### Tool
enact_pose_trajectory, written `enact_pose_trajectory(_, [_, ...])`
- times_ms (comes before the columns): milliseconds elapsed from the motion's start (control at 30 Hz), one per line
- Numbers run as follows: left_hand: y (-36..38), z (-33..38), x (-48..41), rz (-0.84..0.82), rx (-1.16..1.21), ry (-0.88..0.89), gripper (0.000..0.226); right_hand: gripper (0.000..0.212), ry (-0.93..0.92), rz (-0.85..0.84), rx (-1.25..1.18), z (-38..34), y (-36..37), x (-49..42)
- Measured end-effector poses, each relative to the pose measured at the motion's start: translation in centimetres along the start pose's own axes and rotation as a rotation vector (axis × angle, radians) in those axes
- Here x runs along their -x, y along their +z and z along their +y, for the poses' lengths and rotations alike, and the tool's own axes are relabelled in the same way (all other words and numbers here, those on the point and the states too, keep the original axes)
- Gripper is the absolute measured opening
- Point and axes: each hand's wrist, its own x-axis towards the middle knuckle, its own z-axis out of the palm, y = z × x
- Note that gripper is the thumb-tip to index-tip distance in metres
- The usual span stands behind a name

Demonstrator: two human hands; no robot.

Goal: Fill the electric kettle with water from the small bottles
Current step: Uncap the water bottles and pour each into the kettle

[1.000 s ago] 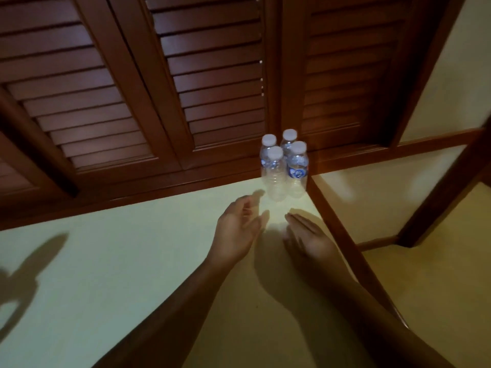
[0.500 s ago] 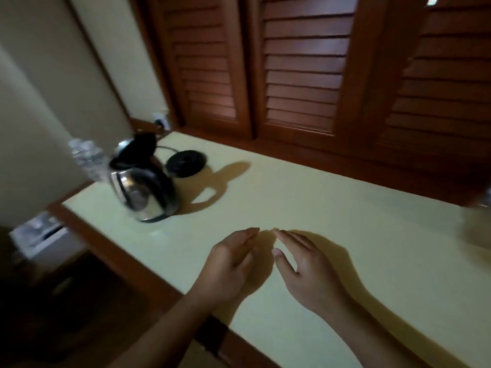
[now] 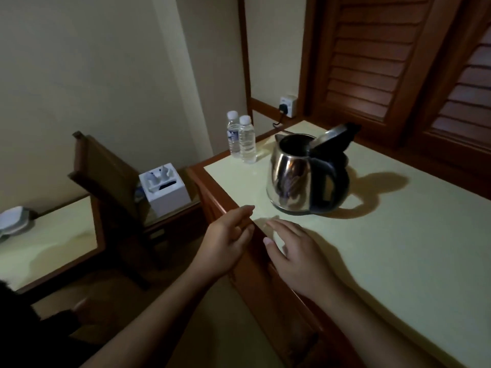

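kettle (image 3: 291, 181) interior: too dark | bottles (image 3: 247, 140) labels: too small | white object (image 3: 13, 221): cropped

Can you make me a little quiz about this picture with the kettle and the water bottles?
1. True or false: the kettle has its lid shut.
2. How many small bottles stand on the table near the kettle? A) one B) two C) four
3. Fill in: the left hand and the right hand hold ____.

Key: 1 false, the lid is tipped up. 2 B, both with white caps on. 3 nothing; both hands are open, by the table's edge.
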Motion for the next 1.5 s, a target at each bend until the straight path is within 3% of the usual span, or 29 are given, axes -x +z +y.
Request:
enact_pose_trajectory(200, [-4.4, -6.3, -7.9, 0.029, -0.073, 0.042, 0.043, 0.054, 0.042, -0.037, 0.217, -1.3, 5.4, -7.5])
enact_pose_trajectory(433, [-2.8, -9.0, -19.3, 0.201, -0.007, -0.031, 0.047, 0.066, 0.129, -0.122, 0.501, -1.4, 7.6, -9.6])
enact_pose_trajectory(700, [2.3, -7.4, -25.2, 0.339, 0.051, -0.11, 0.07, 0.067, 0.149, -0.179, 0.559, -1.8, 7.6, -9.7])
enact_pose_trajectory(967, [3.3, -7.7, -25.7, 0.451, 0.038, -0.112, 0.057, 0.066, 0.195, -0.151, 0.475, -2.1, 7.2, -9.6])
enact_pose_trajectory(1133, [1.6, -8.4, -22.2, 0.385, 0.059, 0.03, 0.056, 0.056, 0.167, -0.006, 0.291, -2.2, 6.7, -9.2])
enact_pose_trajectory(1333, [-3.3, -6.9, -14.8, 0.174, 0.177, 0.25, 0.059, 0.031, 0.123, 0.407, 0.058, -5.5, 2.5, -8.5])
enact_pose_trajectory(1400, [-4.5, -6.0, -12.6, 0.101, 0.177, 0.371, 0.058, 0.037, 0.124, 0.467, 0.047, -7.7, 0.3, -8.4])
enact_pose_trajectory(1500, [-5.0, -4.5, -10.3, -0.041, 0.17, 0.49, 0.055, 0.053, 0.131, 0.421, 0.152, -9.7, -2.4, -8.4])
